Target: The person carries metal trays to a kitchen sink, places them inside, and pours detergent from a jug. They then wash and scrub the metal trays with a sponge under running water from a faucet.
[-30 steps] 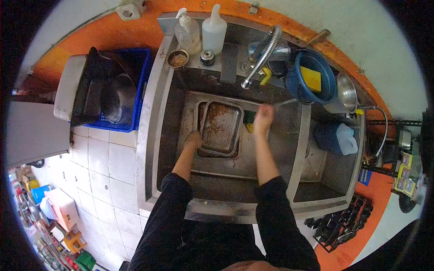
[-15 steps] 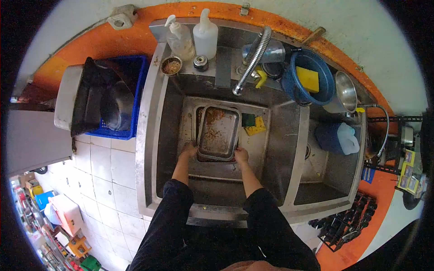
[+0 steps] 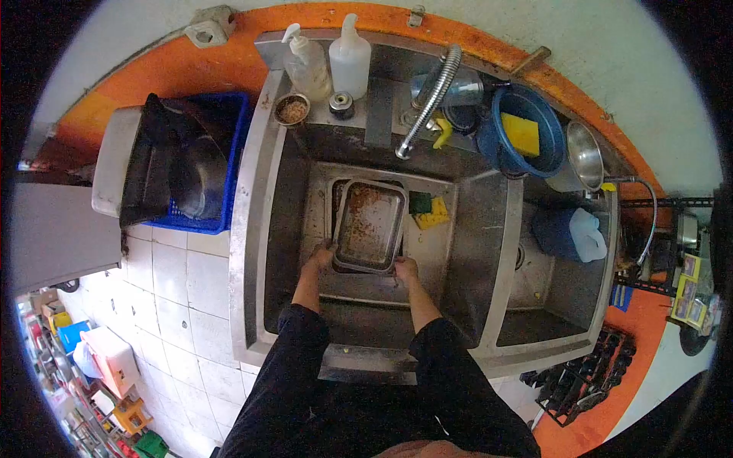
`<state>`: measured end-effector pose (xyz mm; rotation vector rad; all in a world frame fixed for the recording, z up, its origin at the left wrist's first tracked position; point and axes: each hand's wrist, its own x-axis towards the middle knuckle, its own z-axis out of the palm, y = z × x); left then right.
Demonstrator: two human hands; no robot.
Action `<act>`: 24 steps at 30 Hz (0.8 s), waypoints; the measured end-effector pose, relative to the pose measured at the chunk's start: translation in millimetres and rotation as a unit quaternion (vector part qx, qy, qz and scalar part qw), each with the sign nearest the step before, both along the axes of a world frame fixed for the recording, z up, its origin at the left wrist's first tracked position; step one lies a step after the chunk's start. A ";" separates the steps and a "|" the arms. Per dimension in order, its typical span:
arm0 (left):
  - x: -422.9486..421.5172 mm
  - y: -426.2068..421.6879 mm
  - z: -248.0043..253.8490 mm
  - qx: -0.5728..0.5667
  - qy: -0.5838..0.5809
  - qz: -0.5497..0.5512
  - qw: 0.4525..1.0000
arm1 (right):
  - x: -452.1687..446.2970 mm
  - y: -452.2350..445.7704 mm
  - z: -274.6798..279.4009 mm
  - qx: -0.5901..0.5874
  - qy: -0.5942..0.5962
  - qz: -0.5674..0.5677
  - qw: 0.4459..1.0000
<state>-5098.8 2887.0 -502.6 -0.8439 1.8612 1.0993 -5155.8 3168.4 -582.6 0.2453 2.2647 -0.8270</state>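
A metal tray (image 3: pixel 370 225) with brown residue lies inside a larger tray at the bottom of the left sink basin (image 3: pixel 473 252). My left hand (image 3: pixel 321 256) grips its lower left corner, fingers closed on the rim. At the lower right corner my right hand (image 3: pixel 405 269) closes round the rim too. Just right of the tray are a dark green scouring pad (image 3: pixel 419 202) and a yellow sponge (image 3: pixel 433 216). The flexible metal faucet (image 3: pixel 435 99) hangs over the basin's back edge.
Two pump bottles (image 3: pixel 350 61), a small bowl of brown bits (image 3: pixel 292 109) and a blue bucket (image 3: pixel 527 130) line the back ledge. A blue crate (image 3: pixel 229 183) stands left, holding large pans. The right basin holds a bluish container (image 3: pixel 569 233).
My right hand has come down from beside the sponge to the tray's lower right corner and taken hold there. My left hand has moved down along the tray's left side to the lower corner.
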 end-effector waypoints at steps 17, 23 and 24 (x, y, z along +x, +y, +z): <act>-7.0 26.5 30.8 -0.038 -0.022 0.122 0.992 | -0.7 -9.4 26.1 0.065 0.043 0.046 0.996; -15.1 -8.4 4.4 -0.015 -0.088 -0.076 0.993 | -11.7 -7.6 56.2 0.032 0.080 0.001 0.996; -10.3 -3.2 2.8 -0.098 -0.026 -0.031 0.994 | -15.5 -11.3 65.6 0.041 0.058 0.018 0.997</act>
